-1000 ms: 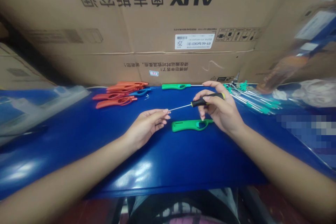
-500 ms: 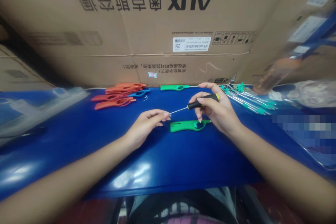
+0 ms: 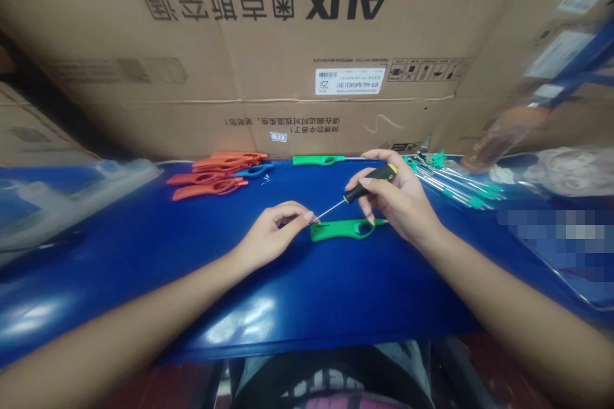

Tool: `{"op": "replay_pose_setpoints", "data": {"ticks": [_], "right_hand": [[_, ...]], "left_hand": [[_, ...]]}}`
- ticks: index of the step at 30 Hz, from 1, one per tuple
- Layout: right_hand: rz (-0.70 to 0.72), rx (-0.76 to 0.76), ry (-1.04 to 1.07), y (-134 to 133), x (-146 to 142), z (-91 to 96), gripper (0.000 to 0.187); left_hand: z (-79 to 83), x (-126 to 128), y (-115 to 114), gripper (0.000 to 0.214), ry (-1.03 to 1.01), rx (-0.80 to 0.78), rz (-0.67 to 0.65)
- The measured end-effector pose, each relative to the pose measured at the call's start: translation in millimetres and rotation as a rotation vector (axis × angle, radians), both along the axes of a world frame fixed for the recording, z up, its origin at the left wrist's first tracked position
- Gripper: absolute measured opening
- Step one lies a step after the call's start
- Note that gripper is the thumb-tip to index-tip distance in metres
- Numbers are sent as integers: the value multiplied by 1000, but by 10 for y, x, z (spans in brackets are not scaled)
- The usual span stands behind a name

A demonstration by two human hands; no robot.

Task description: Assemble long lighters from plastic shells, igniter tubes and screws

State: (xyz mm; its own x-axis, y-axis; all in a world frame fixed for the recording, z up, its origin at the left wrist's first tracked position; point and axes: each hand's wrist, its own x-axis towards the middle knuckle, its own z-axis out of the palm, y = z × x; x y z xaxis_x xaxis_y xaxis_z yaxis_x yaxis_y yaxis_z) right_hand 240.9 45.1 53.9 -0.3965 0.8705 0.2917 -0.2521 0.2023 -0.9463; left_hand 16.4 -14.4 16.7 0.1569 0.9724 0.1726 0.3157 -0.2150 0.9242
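My right hand [image 3: 405,204] grips a screwdriver [image 3: 370,183] with a black and yellow handle, its thin shaft slanting down to the left. The tip meets the left end of a green plastic lighter body [image 3: 343,229] that lies flat on the blue table [image 3: 307,294]. My left hand [image 3: 275,233] is curled beside that end, fingertips pinched close to the shaft tip; whether anything small sits between them I cannot tell. My right hand's lower fingers rest on the green body's ring end.
Several orange lighter bodies [image 3: 211,180] and a blue one [image 3: 256,170] lie at the back left. Another green body [image 3: 317,160] lies at the back. A bundle of metal rods with green ends [image 3: 455,182] is at the right. Large cardboard boxes [image 3: 268,45] wall the back; clear plastic bags [image 3: 71,195] sit left.
The screwdriver has tilted downward, its tip dropping to the green body's left end. My left hand has come down with it and curled tighter against that end.
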Motion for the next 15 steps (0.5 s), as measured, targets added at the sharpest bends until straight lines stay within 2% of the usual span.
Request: {"op": "replay_pose_setpoints", "data": {"ticks": [5,9,12,15], "right_hand": [[-42,55,-1,-10,41,88,48],[-146,197,-54,-12,93,168,56],[-229,328,-86,-10,124,195,59],[-253,420,-106,-13,141,188,60]], "left_hand": [[-47,-54,-4,21,242,156,23],[-147,-33,-11,40,442,255,-75],[-199,58,-19,36,465,274,-155],[-204,184,-22,33,437,286,-201]]}}
